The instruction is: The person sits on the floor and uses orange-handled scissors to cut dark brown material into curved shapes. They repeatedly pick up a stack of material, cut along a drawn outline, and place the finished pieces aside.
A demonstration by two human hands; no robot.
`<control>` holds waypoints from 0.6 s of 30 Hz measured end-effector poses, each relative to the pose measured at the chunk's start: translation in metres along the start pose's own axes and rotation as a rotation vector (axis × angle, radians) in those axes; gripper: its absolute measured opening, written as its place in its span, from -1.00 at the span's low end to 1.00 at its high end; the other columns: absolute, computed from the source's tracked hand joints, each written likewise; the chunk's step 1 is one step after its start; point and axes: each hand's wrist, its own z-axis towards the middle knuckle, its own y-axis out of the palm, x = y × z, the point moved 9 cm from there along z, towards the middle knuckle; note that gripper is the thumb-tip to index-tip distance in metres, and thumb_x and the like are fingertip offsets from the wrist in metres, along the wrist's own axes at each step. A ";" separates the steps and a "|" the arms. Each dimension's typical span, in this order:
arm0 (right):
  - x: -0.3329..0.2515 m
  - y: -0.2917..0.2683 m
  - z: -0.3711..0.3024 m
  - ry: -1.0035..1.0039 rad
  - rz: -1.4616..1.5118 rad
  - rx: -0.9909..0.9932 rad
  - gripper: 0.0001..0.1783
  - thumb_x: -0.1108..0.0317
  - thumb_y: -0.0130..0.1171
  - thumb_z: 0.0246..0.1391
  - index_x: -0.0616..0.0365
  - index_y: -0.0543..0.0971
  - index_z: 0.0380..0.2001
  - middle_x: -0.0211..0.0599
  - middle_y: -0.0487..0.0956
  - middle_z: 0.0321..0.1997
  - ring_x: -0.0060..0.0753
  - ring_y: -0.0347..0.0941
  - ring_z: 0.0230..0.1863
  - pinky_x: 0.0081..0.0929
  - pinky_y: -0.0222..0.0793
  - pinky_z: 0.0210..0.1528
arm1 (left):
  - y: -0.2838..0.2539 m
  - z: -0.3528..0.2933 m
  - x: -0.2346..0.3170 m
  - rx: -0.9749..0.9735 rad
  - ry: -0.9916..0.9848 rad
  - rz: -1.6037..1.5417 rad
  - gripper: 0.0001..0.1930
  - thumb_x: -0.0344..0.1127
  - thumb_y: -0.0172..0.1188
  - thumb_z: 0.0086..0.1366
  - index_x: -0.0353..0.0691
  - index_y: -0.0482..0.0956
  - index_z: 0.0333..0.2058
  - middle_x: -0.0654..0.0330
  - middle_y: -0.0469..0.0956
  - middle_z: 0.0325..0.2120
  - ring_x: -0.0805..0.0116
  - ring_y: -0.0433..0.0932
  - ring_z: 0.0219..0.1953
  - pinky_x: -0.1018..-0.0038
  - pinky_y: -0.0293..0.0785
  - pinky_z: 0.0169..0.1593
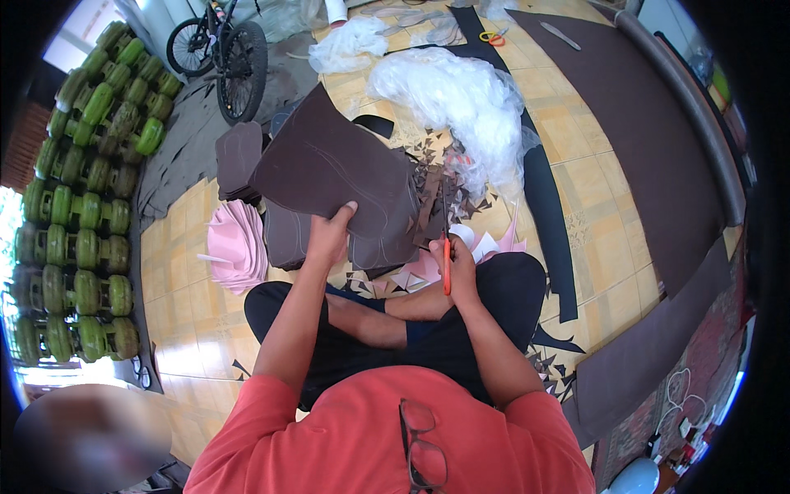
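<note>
My left hand [331, 235] is closed on the near edge of a dark brown sheet [317, 156], thumb on top. Pale curved outlines are drawn on the sheet, which is held raised and tilted over a stack of similar brown pieces [285, 237]. In my right hand [463, 272] is a pair of scissors [447, 265] with orange handles; the dark blades point away from me, to the right of the sheet and apart from it. Below the blades lie brown offcuts [431, 202] and pink and white scraps [485, 244]. A pink stack of pieces [235, 247] stands to the left.
Crumpled clear plastic [457, 103] lies ahead, beside a long black strip [550, 222]. Brown material [634, 123] spreads from a roll on the right. Yellow-handled scissors [494, 38] rest far off. Green gas cylinders [86, 210] are stacked left, near a bicycle [239, 74].
</note>
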 end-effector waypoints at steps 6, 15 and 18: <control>-0.043 0.021 -0.015 -0.011 -0.045 -0.175 -0.60 0.07 0.15 0.21 0.28 0.49 -0.34 -0.18 0.55 -0.51 -0.32 0.51 -0.45 -0.41 0.39 -0.33 | -0.013 -0.030 0.007 -0.006 -0.028 -0.168 -0.52 -0.59 0.14 0.19 -0.35 0.30 0.11 0.05 0.42 0.01 0.20 0.45 0.04 0.31 0.41 0.10; -0.118 0.037 -0.013 -0.326 -0.093 -0.130 -0.56 0.08 0.10 0.20 0.35 0.43 -0.24 0.01 0.45 -0.37 0.00 0.41 -0.34 -0.19 0.31 -0.22 | -0.019 -0.054 0.022 -0.028 -0.008 -0.233 -0.55 -0.59 0.12 0.21 -0.31 0.32 0.09 0.07 0.43 -0.01 0.23 0.45 0.04 0.31 0.43 0.09; -0.121 0.039 -0.012 -0.344 -0.100 -0.128 -0.58 0.09 0.10 0.20 0.34 0.43 -0.25 0.00 0.45 -0.41 0.00 0.41 -0.38 -0.20 0.31 -0.26 | -0.023 -0.056 0.020 -0.026 0.001 -0.244 -0.55 -0.60 0.12 0.21 -0.32 0.32 0.09 0.08 0.44 -0.02 0.24 0.45 0.05 0.32 0.42 0.10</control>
